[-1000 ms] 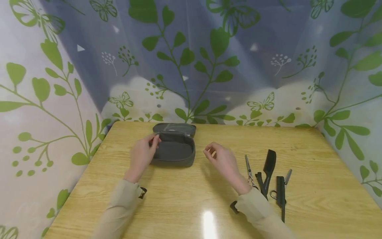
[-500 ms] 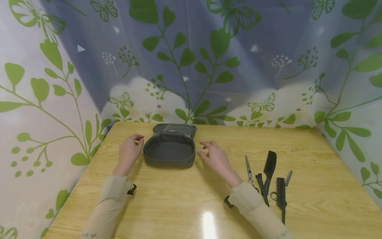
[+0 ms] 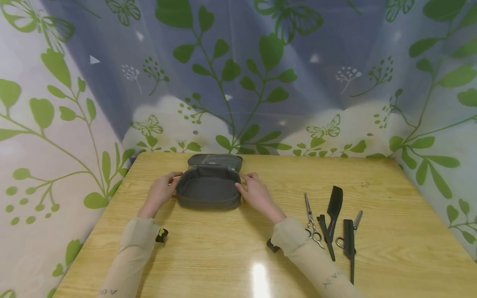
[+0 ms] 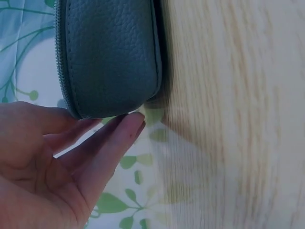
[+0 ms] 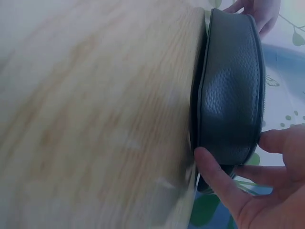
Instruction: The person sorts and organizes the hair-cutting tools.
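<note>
A grey zip case (image 3: 208,203) rests on the table with its lid (image 3: 215,160) folded back and its dark lining showing. My left hand (image 3: 160,192) touches the case's left end; in the left wrist view its fairly straight fingers (image 4: 112,148) lie against the lower side. At the opposite end is my right hand (image 3: 258,194), its thumb near the zipped rim. In the right wrist view, extended fingers (image 5: 219,179) of that hand meet the leathery side wall (image 5: 231,90). Neither hand visibly lifts the case.
Right of the hands lie silver scissors (image 3: 309,213), a black handled comb (image 3: 335,203), a black hair clip (image 3: 323,227) and a rat-tail comb (image 3: 348,238) across a second pair of scissors (image 3: 358,219). A leaf-patterned curtain (image 3: 238,82) borders the wooden table (image 3: 208,256).
My left hand has left the rim near the lid hinge and come round to the case's left end. My right hand has moved left until it touches the right end.
</note>
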Action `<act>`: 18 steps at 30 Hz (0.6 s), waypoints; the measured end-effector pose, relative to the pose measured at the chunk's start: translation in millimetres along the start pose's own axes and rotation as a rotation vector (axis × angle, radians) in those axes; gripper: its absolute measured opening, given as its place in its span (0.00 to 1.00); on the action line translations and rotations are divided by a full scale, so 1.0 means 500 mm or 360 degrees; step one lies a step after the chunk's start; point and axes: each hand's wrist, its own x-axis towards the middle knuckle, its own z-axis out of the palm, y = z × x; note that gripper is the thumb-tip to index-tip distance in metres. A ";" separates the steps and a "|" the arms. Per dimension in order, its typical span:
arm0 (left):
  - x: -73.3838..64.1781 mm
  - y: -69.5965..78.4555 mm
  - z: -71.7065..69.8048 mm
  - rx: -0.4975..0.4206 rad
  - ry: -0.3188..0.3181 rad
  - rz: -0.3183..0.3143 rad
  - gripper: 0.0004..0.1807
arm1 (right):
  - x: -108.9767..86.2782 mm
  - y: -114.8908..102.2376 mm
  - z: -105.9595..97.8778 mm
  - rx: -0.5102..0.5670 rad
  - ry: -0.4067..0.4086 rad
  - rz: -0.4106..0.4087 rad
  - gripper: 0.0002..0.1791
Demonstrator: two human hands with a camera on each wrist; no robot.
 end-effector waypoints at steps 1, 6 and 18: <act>0.001 0.000 0.000 -0.0018 -0.0028 -0.0015 0.21 | 0.001 0.000 0.002 0.0013 0.0001 -0.0006 0.28; 0.004 -0.003 0.002 -0.0019 -0.0101 -0.0086 0.22 | 0.002 0.001 0.009 0.0073 -0.0025 -0.0007 0.28; 0.006 -0.003 0.008 -0.0032 -0.0059 -0.0152 0.21 | 0.005 0.000 0.005 0.0121 -0.0071 0.0041 0.28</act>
